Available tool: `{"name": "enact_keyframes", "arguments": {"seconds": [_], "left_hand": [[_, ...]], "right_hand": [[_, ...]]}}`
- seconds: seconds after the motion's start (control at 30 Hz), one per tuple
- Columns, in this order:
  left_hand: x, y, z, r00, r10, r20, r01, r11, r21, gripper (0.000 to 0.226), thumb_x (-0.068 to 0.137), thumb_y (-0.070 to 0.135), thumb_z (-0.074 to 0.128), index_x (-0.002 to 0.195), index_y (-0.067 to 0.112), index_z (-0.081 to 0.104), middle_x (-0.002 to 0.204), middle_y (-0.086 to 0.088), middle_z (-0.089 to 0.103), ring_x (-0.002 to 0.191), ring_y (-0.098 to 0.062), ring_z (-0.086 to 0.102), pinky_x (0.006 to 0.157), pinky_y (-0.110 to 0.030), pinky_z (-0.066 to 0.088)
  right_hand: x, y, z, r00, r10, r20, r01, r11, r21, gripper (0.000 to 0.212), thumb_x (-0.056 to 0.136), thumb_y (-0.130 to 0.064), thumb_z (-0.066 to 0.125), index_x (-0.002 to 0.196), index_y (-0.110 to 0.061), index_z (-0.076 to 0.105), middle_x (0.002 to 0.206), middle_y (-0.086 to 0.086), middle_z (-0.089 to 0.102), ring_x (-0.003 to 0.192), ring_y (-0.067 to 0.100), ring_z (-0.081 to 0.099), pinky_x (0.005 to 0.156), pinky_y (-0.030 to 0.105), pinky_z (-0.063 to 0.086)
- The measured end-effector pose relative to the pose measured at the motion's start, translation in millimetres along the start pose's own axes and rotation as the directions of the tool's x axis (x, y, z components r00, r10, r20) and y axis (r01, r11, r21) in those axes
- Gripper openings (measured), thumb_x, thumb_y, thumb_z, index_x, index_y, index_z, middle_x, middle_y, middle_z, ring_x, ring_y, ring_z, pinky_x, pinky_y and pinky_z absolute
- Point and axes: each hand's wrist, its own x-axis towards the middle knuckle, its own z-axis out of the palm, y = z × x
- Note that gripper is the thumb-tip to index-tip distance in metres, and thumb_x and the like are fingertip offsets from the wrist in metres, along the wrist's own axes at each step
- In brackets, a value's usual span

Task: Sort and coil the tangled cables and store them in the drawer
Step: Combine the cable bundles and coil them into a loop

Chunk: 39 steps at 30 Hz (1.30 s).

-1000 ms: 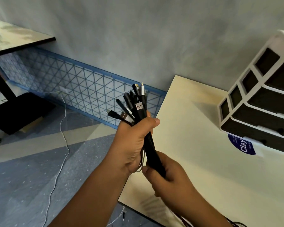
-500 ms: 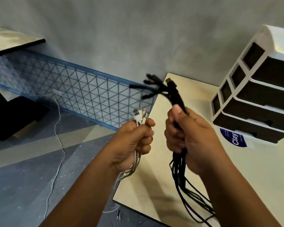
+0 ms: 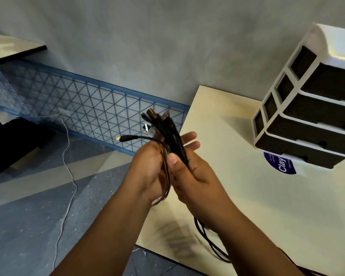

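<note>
A bundle of cables (image 3: 168, 128), mostly black with a white plug and a yellow-tipped plug, sticks up between my two hands over the table's left edge. My right hand (image 3: 195, 174) grips the bundle, thumb pressed on the black cords. My left hand (image 3: 147, 168) lies against the bundle's left side with its fingers stretched straight out behind the cords. Loose black cable loops (image 3: 207, 240) hang below my right wrist onto the cream table (image 3: 247, 206). A white drawer unit (image 3: 327, 42) with several dark drawers, all closed, stands at the right.
A blue round sticker (image 3: 280, 164) lies on the table under the drawer unit. Left of the table is the floor, with a thin white cord (image 3: 68, 176), a blue mesh panel (image 3: 88, 108) along the wall and another desk (image 3: 8, 48).
My hands, which held the white cables and the black cables apart, have come together into one bundle. My left fingers have straightened behind it.
</note>
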Motion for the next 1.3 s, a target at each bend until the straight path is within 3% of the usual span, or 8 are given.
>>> {"name": "enact_keyframes", "arguments": {"seconds": [0.07, 0.27, 0.6, 0.73, 0.83, 1.07, 1.2, 1.3], "left_hand": [[2, 4, -2, 0.999, -0.039, 0.028, 0.043, 0.988, -0.150, 0.058, 0.102, 0.035, 0.036, 0.069, 0.014, 0.080, 0.087, -0.001, 0.076, 0.077, -0.013, 0.072, 0.082, -0.030, 0.053], [4, 7, 0, 0.999, -0.019, -0.037, 0.005, 0.938, -0.345, 0.035, 0.101, 0.034, 0.040, 0.102, 0.008, 0.064, 0.081, -0.002, 0.074, 0.065, -0.013, 0.071, 0.067, -0.026, 0.059], [16, 6, 0, 0.990, -0.042, -0.135, -0.013, 0.924, -0.382, 0.035, 0.101, 0.039, 0.036, 0.087, 0.016, 0.058, 0.053, 0.009, 0.043, 0.036, -0.007, 0.032, 0.043, -0.018, 0.037], [19, 9, 0, 0.988, -0.062, -0.141, -0.001, 0.913, -0.408, 0.041, 0.102, 0.041, 0.031, 0.084, 0.013, 0.056, 0.049, 0.008, 0.038, 0.032, -0.006, 0.025, 0.037, -0.017, 0.029], [22, 6, 0, 0.989, -0.085, -0.119, 0.028, 0.908, -0.417, 0.038, 0.100, 0.040, 0.033, 0.086, 0.012, 0.055, 0.051, 0.006, 0.040, 0.033, -0.006, 0.026, 0.036, -0.016, 0.028], [21, -2, -3, 0.998, -0.069, 0.015, 0.068, 0.879, -0.471, 0.059, 0.094, 0.051, 0.026, 0.104, 0.003, 0.060, 0.087, -0.014, 0.068, 0.058, -0.019, 0.058, 0.065, -0.033, 0.050], [16, 0, -5, 0.990, 0.003, 0.144, 0.041, 0.952, -0.304, 0.103, 0.082, 0.084, 0.012, 0.132, 0.003, 0.053, 0.119, -0.023, 0.067, 0.098, -0.031, 0.070, 0.104, -0.047, 0.042], [10, 1, 0, 0.976, 0.052, 0.211, -0.028, 0.993, -0.118, 0.101, 0.076, 0.085, 0.024, 0.137, 0.008, 0.047, 0.126, -0.018, 0.065, 0.116, -0.031, 0.063, 0.105, -0.044, 0.040]], "right_hand": [[-3, 5, 4, 1.000, -0.009, -0.005, 0.009, 0.999, -0.032, 0.023, 0.097, -0.038, 0.043, 0.083, -0.052, 0.055, 0.061, -0.028, 0.056, 0.056, -0.006, 0.053, 0.057, 0.011, 0.033], [-6, 13, 8, 0.994, 0.005, -0.110, -0.017, 0.993, -0.116, 0.030, 0.096, -0.042, 0.042, 0.074, -0.058, 0.054, 0.060, -0.027, 0.056, 0.056, -0.002, 0.052, 0.057, 0.012, 0.035], [-13, 23, 18, 0.961, 0.002, -0.277, -0.109, 0.922, -0.372, 0.016, 0.099, -0.034, 0.044, 0.083, -0.034, 0.040, 0.077, -0.008, 0.056, 0.069, 0.004, 0.054, 0.057, 0.018, 0.040], [-10, 27, 7, 0.975, 0.183, -0.123, -0.208, 0.949, -0.238, 0.031, 0.077, -0.029, 0.050, 0.103, -0.042, 0.039, 0.090, -0.006, 0.066, 0.069, 0.012, 0.065, 0.066, 0.035, 0.052], [-8, 26, -1, 0.958, 0.287, 0.006, -0.281, 0.942, -0.186, 0.014, 0.082, -0.022, 0.056, 0.092, -0.031, 0.054, 0.066, -0.009, 0.063, 0.055, 0.001, 0.054, 0.053, 0.030, 0.042], [-8, 23, 0, 0.931, 0.362, -0.041, -0.363, 0.931, -0.038, 0.024, 0.093, -0.008, 0.043, 0.072, -0.021, 0.046, 0.058, -0.006, 0.048, 0.046, 0.004, 0.037, 0.049, 0.022, 0.030], [-10, 23, -3, 0.893, 0.446, -0.060, -0.432, 0.887, 0.164, 0.019, 0.093, -0.009, 0.041, 0.075, -0.014, 0.043, 0.057, -0.001, 0.042, 0.047, 0.010, 0.029, 0.046, 0.025, 0.025], [-10, 18, -6, 0.890, 0.451, -0.062, -0.426, 0.873, 0.238, 0.020, 0.093, -0.007, 0.038, 0.074, -0.014, 0.039, 0.057, 0.000, 0.037, 0.046, 0.011, 0.025, 0.044, 0.025, 0.021]]}}
